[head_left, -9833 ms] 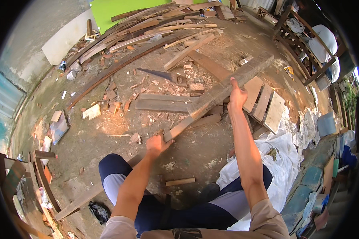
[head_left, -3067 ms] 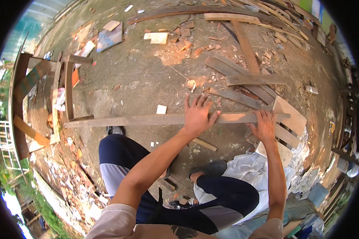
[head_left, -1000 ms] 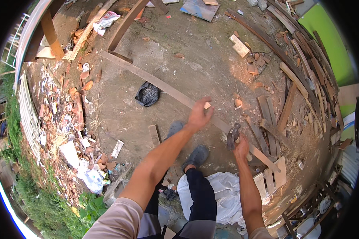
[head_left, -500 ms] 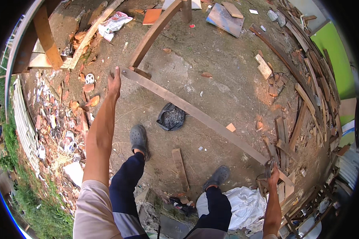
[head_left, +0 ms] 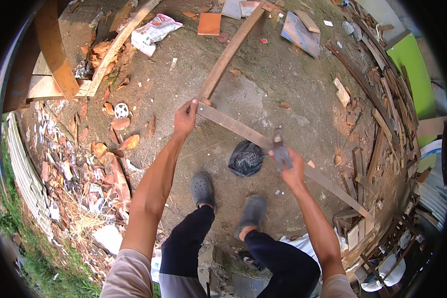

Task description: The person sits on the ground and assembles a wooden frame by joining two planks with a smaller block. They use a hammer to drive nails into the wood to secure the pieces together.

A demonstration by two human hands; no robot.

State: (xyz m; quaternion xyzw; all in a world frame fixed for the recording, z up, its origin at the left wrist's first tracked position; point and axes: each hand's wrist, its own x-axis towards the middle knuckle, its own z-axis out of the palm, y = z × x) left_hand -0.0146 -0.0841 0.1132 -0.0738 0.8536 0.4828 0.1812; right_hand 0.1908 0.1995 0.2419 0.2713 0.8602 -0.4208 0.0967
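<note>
A long, thin wooden board (head_left: 328, 183) runs slantwise from the middle toward the lower right. My left hand (head_left: 186, 119) is closed around its upper left end. That end lies beside a wooden beam (head_left: 228, 58) which stretches away from me. Over the middle of the board, my right hand (head_left: 293, 166) is closed on a dark metal hand tool (head_left: 279, 150), blurred so its exact kind is unclear. The tool overlaps the board in view; whether it touches the wood I cannot tell. Just left of it on the ground sits a black plastic bag (head_left: 245, 160) with bits inside.
My feet in grey clogs (head_left: 202, 188) stand near the bag. Scrap wood (head_left: 397, 116) lies piled along the right. Litter and dry leaves (head_left: 129, 142) cover the left ground, beside a wooden frame (head_left: 57, 54). Flat panels (head_left: 301, 35) lie at the far side.
My right hand has slid from the board's lower right part to its middle, carrying the tool. My left hand stays at the end. My right foot has stepped leftward, and the view has shifted.
</note>
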